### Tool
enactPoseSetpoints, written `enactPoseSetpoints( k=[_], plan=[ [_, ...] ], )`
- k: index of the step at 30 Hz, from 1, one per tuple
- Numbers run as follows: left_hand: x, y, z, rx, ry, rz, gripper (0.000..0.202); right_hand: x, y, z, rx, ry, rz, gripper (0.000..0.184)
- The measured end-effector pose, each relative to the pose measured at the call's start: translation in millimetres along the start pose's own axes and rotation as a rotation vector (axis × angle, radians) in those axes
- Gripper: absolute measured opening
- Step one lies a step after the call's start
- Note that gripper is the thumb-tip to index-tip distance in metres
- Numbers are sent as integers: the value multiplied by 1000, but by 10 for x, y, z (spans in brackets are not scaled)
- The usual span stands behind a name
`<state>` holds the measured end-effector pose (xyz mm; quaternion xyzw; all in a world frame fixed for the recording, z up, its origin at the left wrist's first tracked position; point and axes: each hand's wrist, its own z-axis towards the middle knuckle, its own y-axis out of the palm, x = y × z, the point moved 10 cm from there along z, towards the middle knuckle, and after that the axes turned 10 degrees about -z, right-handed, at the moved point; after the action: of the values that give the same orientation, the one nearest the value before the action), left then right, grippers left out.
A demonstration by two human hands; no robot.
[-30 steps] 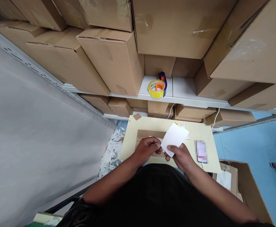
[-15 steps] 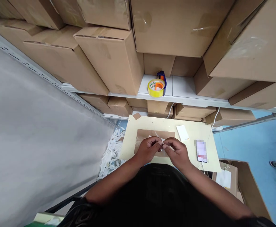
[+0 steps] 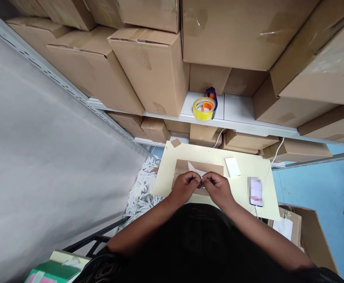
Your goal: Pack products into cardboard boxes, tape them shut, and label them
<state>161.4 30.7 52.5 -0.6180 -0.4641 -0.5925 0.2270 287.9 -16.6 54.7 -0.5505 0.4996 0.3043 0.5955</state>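
My left hand [image 3: 187, 185] and my right hand [image 3: 215, 187] meet over a brown cardboard sheet [image 3: 199, 168] on a small pale yellow table [image 3: 213, 155]. Both hands pinch a small white strip of paper [image 3: 197, 172] between their fingertips. A stack of white cards [image 3: 232, 167] lies on the table just right of the cardboard. A phone [image 3: 256, 191] with a white cable lies further right.
A yellow tape roll in a blue dispenser [image 3: 205, 108] sits on the white shelf [image 3: 236, 110] among stacked cardboard boxes [image 3: 148, 67]. White paper scraps [image 3: 144, 188] litter the floor at the left. An open carton [image 3: 304, 232] stands at the right. A green box [image 3: 56, 271] sits lower left.
A second ago my right hand held the white card stack; it set it down on the table and joined my left hand on the small strip. The view shifted slightly.
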Motion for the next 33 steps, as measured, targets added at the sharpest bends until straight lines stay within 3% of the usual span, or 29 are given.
enactPoseSetpoints(
  k=[4,9,15,19,23,27,33],
  plan=[
    [-9,-62,-11,29,-27,-79,16,-219,-1,-28,53,-171,-107,8],
    [-23,-146,-2,67,-30,-15,16,-496,9,-118,129,-399,-308,12],
    [-35,-163,13,76,-48,19,14,-610,44,-188,158,-494,-404,15],
    [-41,-141,10,63,-71,-20,16,-524,21,-158,129,-391,-311,13],
    [-71,-121,3,35,-90,-41,20,-249,49,-83,32,-148,-99,9],
    [-111,-127,-12,40,-93,15,16,-2,120,-50,-19,80,84,18],
    [-124,-180,-47,76,-45,51,11,138,140,-31,0,193,125,20]
  ],
)
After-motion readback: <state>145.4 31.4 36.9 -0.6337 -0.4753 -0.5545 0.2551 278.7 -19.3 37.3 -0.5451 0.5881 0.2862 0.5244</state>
